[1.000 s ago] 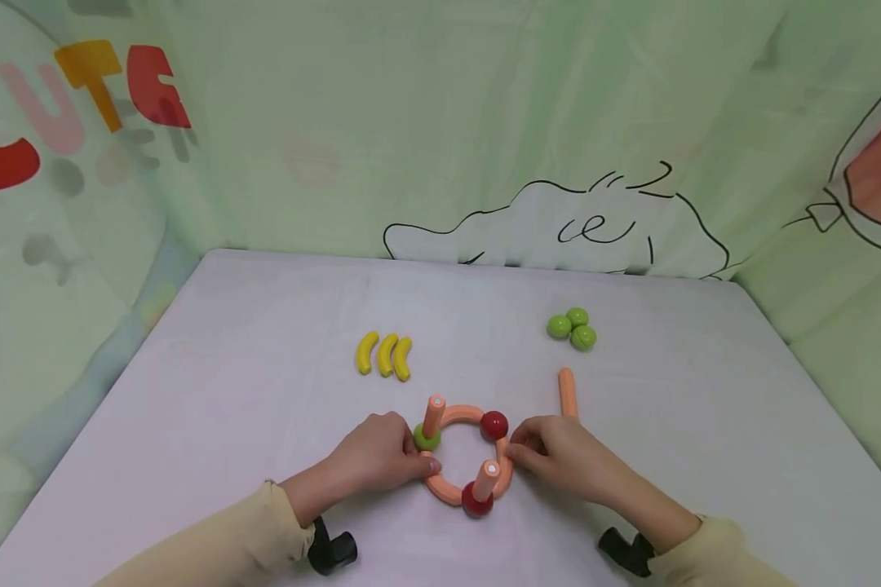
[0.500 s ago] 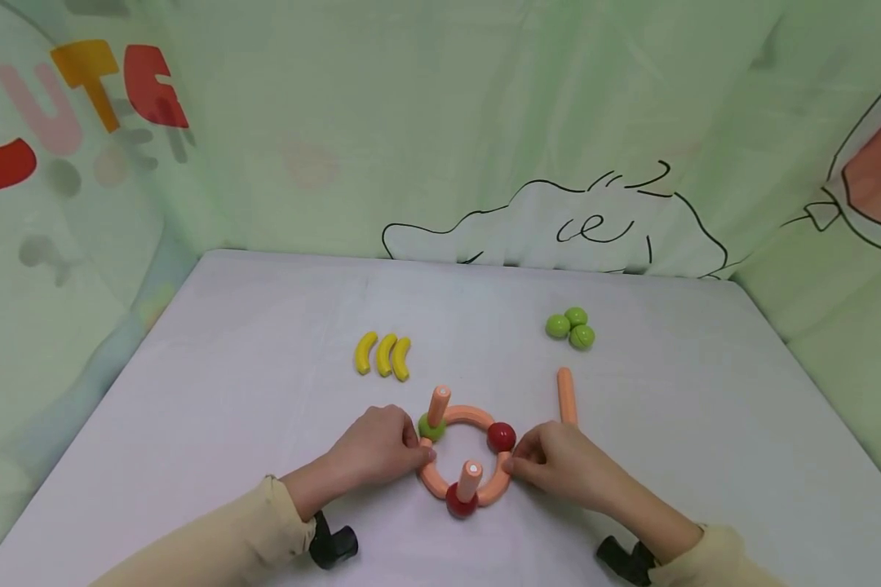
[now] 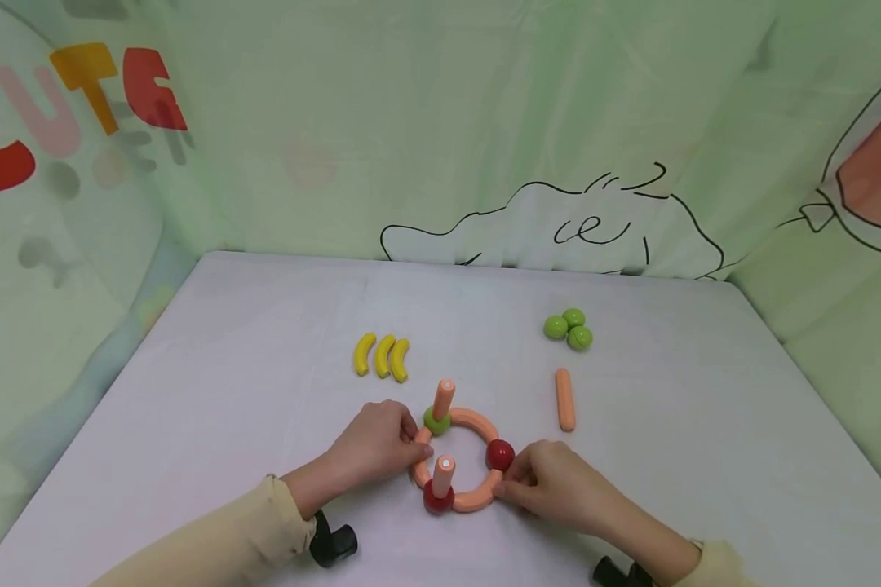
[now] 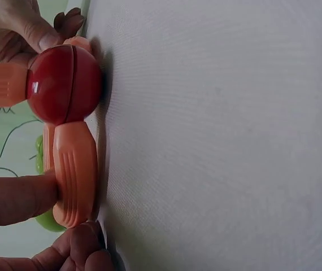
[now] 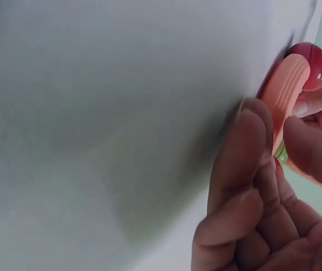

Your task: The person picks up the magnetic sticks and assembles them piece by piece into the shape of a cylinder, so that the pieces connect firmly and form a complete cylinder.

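Note:
A ring of curved orange sticks [image 3: 473,499] and balls lies on the table: a green ball [image 3: 436,421] at its far left, one red ball [image 3: 500,455] at its right, another red ball [image 3: 438,496] at its near left. Upright orange sticks rise from the green ball and the near red ball. My left hand [image 3: 374,444] pinches the left curved stick [image 4: 76,172] between thumb and fingers. On the ring's near right, my right hand [image 3: 558,485] pinches the front curved stick [image 5: 288,82], thumb on one side and fingers on the other.
Beyond the ring lie three yellow toy bananas [image 3: 384,356]. Farther right are three green balls [image 3: 568,328] in a cluster, and a loose straight orange stick [image 3: 565,399] lies nearer. A light cloth covers the table [image 3: 227,367]; printed curtains stand behind it.
The ring has turned clockwise as seen from above: the near red ball went left, the right one came nearer. My right hand moved closer to the body, uncovering the whole loose stick.

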A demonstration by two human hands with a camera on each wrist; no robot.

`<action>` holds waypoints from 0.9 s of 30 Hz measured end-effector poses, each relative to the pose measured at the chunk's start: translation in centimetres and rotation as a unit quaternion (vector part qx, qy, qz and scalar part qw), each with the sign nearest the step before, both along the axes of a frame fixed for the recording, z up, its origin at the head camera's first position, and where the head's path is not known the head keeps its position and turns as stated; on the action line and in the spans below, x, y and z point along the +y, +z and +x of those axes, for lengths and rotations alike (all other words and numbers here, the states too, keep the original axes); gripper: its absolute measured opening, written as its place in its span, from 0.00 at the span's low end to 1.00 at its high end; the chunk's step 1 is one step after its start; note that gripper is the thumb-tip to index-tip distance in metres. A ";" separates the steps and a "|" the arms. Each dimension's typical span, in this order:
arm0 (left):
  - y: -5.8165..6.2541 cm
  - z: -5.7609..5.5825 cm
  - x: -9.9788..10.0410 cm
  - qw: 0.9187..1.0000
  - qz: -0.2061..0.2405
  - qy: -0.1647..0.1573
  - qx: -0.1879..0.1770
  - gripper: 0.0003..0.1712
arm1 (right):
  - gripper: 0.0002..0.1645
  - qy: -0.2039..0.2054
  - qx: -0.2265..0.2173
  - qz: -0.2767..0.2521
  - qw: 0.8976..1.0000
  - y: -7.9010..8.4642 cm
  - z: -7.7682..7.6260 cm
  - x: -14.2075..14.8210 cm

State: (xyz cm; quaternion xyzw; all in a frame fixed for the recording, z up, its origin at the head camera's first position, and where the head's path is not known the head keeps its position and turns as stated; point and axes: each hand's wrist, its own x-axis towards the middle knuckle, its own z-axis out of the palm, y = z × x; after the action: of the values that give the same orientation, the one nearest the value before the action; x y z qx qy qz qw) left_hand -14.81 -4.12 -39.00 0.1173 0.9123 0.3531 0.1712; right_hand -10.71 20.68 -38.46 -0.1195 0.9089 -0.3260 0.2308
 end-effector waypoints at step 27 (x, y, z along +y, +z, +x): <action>0.2 -0.1 -1.7 0.995 -0.047 -0.068 -0.058 0.12 | 0.08 -0.011 0.019 0.023 0.999 1.1 -1.4 0.8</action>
State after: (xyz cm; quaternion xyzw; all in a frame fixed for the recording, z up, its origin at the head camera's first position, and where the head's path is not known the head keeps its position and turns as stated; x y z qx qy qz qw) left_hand -14.90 -5.84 -38.80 0.1501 0.9064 0.3035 0.2524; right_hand -12.08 21.50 -37.37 -0.1103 0.9217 -0.3053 0.2125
